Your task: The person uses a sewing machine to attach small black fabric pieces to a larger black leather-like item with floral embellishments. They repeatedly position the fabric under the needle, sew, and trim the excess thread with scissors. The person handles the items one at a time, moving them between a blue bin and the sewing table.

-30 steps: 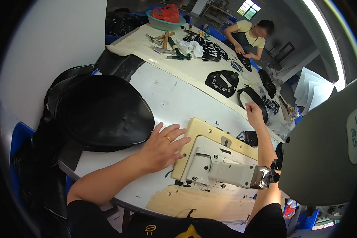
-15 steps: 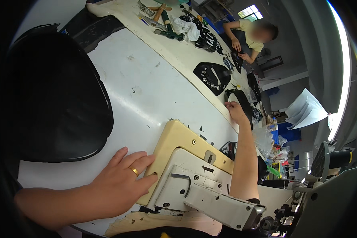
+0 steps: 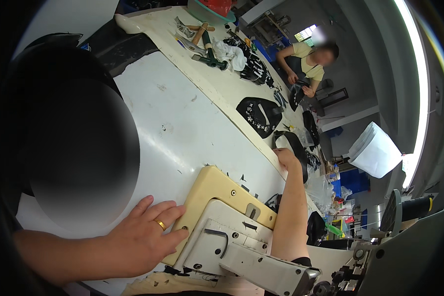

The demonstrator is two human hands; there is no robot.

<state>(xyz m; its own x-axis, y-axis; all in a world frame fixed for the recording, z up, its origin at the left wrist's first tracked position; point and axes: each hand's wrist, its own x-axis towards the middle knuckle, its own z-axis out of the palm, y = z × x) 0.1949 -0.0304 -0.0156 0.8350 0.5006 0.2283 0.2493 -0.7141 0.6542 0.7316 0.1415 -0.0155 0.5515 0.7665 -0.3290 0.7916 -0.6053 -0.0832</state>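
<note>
Large black leather piece [image 3: 69, 148] lies at far left on the white table [image 3: 182, 123]. Left hand [image 3: 143, 237] — fingers spread flat — rests against the cream base of the sewing machine [image 3: 232, 232]. Right hand [image 3: 285, 158], reaching far beyond the machine, touches a curved black strap [image 3: 293, 143] — grip cannot be told.

A cream and grey sewing machine [image 3: 222, 222] on a white table [image 3: 182, 123], beside a black leather piece [image 3: 69, 143].

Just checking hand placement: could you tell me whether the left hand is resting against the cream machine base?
Yes, the left hand lies flat, fingertips against the cream machine base.
</note>
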